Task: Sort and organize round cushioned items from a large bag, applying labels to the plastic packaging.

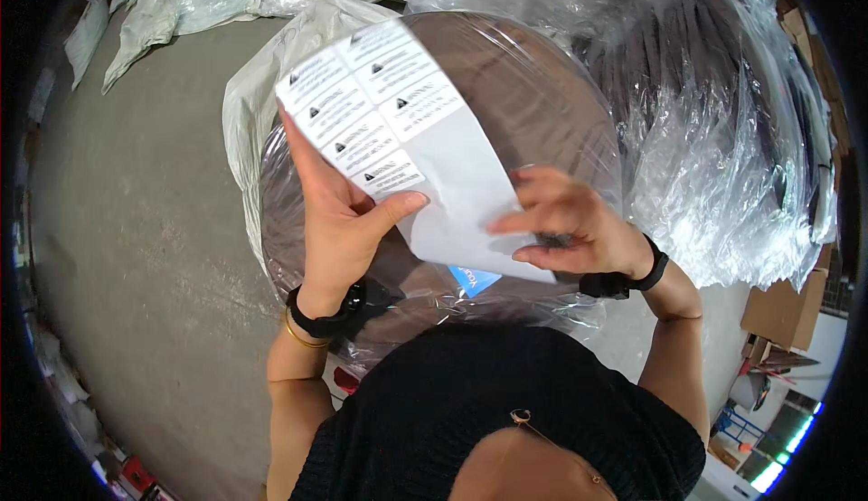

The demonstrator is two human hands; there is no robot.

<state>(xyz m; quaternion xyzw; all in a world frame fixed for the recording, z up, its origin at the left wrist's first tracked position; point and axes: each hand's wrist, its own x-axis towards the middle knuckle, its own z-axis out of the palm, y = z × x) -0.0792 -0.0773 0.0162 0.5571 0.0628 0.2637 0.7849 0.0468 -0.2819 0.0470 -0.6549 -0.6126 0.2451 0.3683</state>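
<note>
So the grey concrete floor [154, 230] took up most of the left side, with crinkled clear plastic sheeting [723, 139] heaped over dark goods on the right. In the middle sat a big brown round bundle wrapped in clear film [524, 94], resting on a white sack [249, 103] that poked out at its left edge. Over the top of it was the sticker sheet [407, 139], white backing with rows of small warning labels, pretty much hiding the bundle's centre. The left hand [339, 221] was closed on the sheet's left edge, thumb pressed on the front just below the lowest label, fingers behind it. The right hand [565, 221] had its fingers curled, pinching the sheet's bare lower right part. Cardboard boxes [787, 307] stood off at the right, well apart.
</note>
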